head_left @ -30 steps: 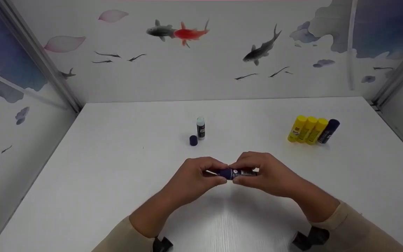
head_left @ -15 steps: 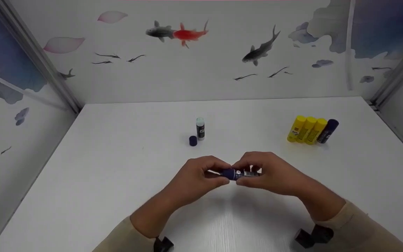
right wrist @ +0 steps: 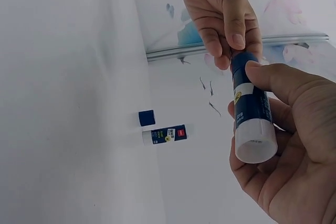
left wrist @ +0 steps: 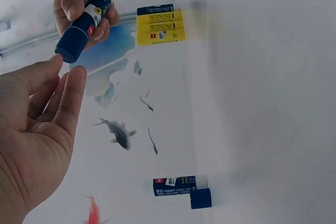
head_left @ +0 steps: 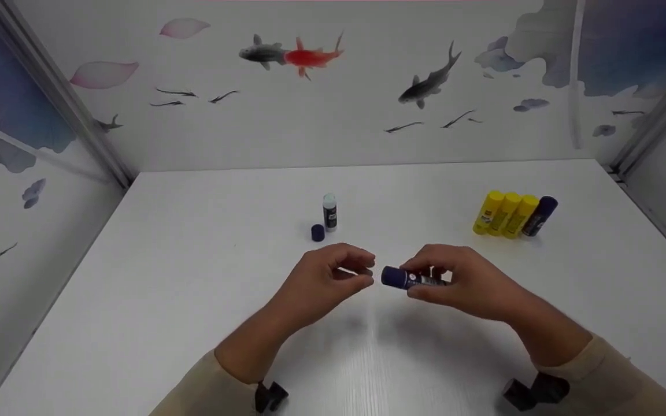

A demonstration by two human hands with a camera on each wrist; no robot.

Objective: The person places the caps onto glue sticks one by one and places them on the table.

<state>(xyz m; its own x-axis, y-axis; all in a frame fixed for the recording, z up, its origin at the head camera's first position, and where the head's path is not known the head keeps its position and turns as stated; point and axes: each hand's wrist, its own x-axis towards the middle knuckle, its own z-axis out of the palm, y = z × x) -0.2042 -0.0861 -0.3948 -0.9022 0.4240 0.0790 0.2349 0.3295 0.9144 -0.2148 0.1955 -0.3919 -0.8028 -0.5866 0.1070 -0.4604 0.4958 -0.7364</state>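
My right hand [head_left: 466, 283] grips a dark blue glue stick [head_left: 396, 278] with its cap on, tilted sideways above the table. In the right wrist view its white base [right wrist: 255, 141] faces the camera, thumb along the barrel. Just left of the capped end, my left hand [head_left: 333, 283] holds nothing, its fingers loosely bent and apart from the cap in the head view. Beyond the hands an uncapped glue stick [head_left: 330, 214] stands upright on the table, its dark blue cap [head_left: 317, 233] beside it.
At the back right, three yellow glue sticks [head_left: 504, 214] and a capped dark blue glue stick [head_left: 540, 216] stand in a tight row on the white table [head_left: 165, 277]. Walls printed with fish [head_left: 428, 86] enclose the table at the back and both sides.
Both hands were on the glue stick; my left hand has let go of the cap end. My right hand has moved right with the glue stick, leaving a small gap.
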